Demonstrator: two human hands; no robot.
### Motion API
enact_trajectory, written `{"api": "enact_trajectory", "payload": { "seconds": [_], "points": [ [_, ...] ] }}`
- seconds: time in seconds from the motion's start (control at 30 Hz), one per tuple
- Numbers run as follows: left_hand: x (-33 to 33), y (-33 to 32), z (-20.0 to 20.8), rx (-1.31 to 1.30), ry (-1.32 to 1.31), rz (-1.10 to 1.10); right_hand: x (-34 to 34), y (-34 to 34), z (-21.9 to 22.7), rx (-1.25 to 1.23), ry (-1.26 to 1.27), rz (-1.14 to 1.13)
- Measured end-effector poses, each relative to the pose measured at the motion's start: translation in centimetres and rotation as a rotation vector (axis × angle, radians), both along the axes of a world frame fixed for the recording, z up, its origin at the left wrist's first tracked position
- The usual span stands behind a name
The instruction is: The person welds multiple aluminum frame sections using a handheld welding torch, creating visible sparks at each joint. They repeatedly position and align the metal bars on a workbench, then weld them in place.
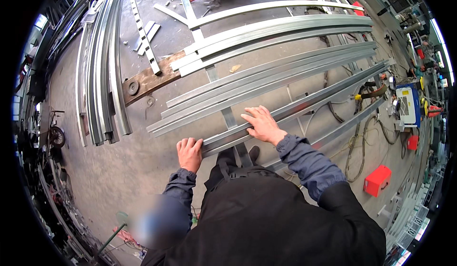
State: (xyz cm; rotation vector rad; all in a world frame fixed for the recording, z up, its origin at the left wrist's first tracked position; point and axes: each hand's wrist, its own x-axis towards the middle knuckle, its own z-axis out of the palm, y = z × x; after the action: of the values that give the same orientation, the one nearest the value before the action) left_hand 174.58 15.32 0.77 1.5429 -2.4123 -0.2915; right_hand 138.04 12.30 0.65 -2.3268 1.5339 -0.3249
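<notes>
A long galvanized steel channel (304,102) lies in front of my body, running from the middle up to the far right. My left hand (189,155) is at its near left end, fingers bent together against the end; the thumb is hidden. On the upper side of the same channel, a little further right, my right hand (263,124) rests with its fingers stretched and slightly apart. Just beyond lie several parallel steel channels (266,78), and past them a further group of brighter profiles (281,30). A flat metal crossbar (244,155) passes under the channel.
At the left, a bundle of long profiles (102,75) lies near a wooden plank (157,78) bearing a round disc (133,87). A red box (377,181) and cables (354,159) are on the floor at right, near a blue-and-white machine (408,105). Another channel (328,135) lies beside my right forearm.
</notes>
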Motion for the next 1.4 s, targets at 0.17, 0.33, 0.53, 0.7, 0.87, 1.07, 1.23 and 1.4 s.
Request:
{"api": "enact_trajectory", "payload": {
  "seconds": [0.17, 0.33, 0.53, 0.7, 0.87, 1.07, 1.23, 1.4],
  "points": [
    [0.1, 0.1, -0.6, 0.019, -0.009, 0.031, 1.0, -3.2, -1.1, 0.505, 0.24, 0.123],
    [0.0, 0.6, -0.7, 0.067, -0.005, 0.06, 2.0, -5.0, 0.8, 0.656, 0.268, 0.128],
    [0.0, 0.2, -0.3, 0.06, -0.017, 0.041, 2.1, -6.2, -0.1, 0.709, 0.282, 0.192],
    [0.0, -0.1, -0.6, 0.07, -0.033, 0.033, 2.6, -7.8, 0.0, 0.931, 0.268, 0.189],
    [0.1, -0.2, -0.7, 0.098, -0.058, 0.031, 3.1, -7.4, 1.0, 0.909, 0.27, 0.142],
    [0.6, -1.0, -1.4, 0.115, -0.092, -0.007, 2.0, -3.0, -2.7, 0.226, 0.12, 0.239],
    [0.2, 0.4, 0.3, 0.049, 0.066, 0.074, 2.6, -2.1, -3.9, 0.248, 0.147, 0.189],
    [-3.7, 3.5, 1.1, 0.201, 0.11, -0.229, 2.9, -2.3, -3.9, 0.282, 0.166, 0.205]
  ]
}}
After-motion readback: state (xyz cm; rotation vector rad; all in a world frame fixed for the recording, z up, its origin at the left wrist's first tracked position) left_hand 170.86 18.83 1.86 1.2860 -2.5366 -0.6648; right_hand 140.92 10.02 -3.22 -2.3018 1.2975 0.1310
